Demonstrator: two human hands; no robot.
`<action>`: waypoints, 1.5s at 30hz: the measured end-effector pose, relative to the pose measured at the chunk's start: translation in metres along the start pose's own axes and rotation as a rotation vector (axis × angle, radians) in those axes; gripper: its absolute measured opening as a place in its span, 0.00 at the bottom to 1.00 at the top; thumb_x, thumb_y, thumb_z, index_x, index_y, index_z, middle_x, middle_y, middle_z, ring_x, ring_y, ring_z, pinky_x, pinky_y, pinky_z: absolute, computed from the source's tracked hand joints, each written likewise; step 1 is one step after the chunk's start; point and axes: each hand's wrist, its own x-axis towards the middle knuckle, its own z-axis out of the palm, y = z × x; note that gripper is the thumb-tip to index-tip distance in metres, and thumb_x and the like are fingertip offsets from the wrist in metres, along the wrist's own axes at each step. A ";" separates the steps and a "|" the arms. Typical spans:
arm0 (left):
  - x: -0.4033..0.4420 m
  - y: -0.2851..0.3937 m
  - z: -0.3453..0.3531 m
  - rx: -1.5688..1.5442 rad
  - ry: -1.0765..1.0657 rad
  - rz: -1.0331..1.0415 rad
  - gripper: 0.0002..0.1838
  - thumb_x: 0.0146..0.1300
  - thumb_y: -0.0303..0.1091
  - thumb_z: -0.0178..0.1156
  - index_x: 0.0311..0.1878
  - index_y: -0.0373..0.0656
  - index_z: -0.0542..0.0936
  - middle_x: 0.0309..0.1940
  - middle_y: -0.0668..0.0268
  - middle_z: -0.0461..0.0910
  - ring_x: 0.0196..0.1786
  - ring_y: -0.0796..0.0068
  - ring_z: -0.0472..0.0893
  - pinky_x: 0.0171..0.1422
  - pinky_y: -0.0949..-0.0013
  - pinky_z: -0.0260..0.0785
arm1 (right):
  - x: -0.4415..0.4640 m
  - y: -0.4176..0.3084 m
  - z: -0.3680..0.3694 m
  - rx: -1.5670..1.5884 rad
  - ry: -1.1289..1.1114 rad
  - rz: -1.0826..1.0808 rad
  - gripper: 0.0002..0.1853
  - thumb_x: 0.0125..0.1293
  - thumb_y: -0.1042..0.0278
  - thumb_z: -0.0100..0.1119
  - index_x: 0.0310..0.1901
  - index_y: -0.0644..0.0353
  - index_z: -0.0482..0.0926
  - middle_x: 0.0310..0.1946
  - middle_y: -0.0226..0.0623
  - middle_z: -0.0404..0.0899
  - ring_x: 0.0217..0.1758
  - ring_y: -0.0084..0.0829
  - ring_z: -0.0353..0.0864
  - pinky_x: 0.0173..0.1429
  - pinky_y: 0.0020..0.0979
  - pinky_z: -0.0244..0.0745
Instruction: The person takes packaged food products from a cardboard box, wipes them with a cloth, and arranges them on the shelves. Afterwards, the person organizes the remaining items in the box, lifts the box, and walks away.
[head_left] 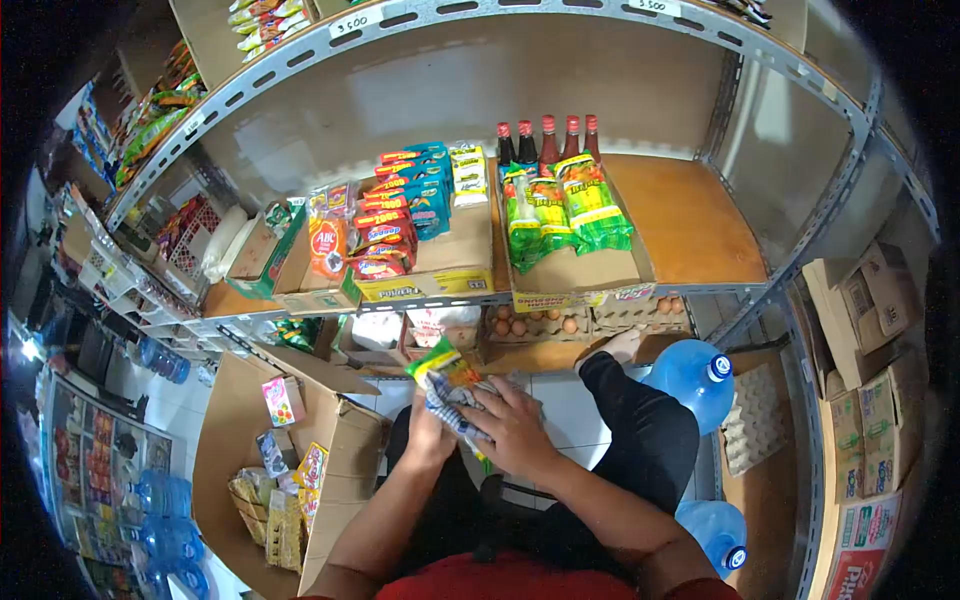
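Note:
In front of my lap, my left hand (430, 437) grips a green and yellow plastic packet (438, 358) from below. A checked cloth (452, 392) lies against the packet, and my right hand (515, 428) presses it there with bent fingers. Much of the packet is hidden behind the cloth and fingers. Similar green and yellow packets (590, 200) stand in an open carton (585, 295) on the shelf ahead, beside several red-capped bottles (549, 145).
A large open cardboard box (235, 420) with assorted packets stands at my left. Blue water gallons (690, 385) are by my right leg, near an egg tray (755, 420). Cartons of sachets (385, 220) line the shelf (690, 220); eggs (535, 325) sit below it.

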 end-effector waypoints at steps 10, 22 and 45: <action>0.012 0.039 -0.005 -0.225 0.402 0.164 0.23 0.63 0.48 0.48 0.55 0.41 0.66 0.49 0.62 0.73 0.51 0.66 0.73 0.57 0.62 0.65 | -0.008 0.035 0.008 0.511 0.181 0.148 0.21 0.50 0.71 0.59 0.49 0.54 0.74 0.48 0.35 0.71 0.50 0.35 0.71 0.53 0.35 0.67; -0.012 0.000 0.014 0.021 0.281 -0.035 0.18 0.65 0.39 0.46 0.56 0.43 0.64 0.49 0.60 0.72 0.53 0.66 0.72 0.54 0.63 0.68 | -0.012 0.032 0.016 1.661 0.159 0.902 0.17 0.53 0.63 0.62 0.42 0.63 0.74 0.35 0.32 0.78 0.34 0.25 0.78 0.41 0.26 0.74; 0.003 0.098 0.046 -0.092 0.333 0.144 0.21 0.65 0.47 0.44 0.54 0.43 0.67 0.43 0.65 0.76 0.42 0.71 0.77 0.45 0.68 0.72 | -0.011 0.065 0.015 0.646 -0.065 0.553 0.23 0.53 0.51 0.62 0.41 0.64 0.77 0.32 0.42 0.80 0.36 0.32 0.79 0.43 0.29 0.71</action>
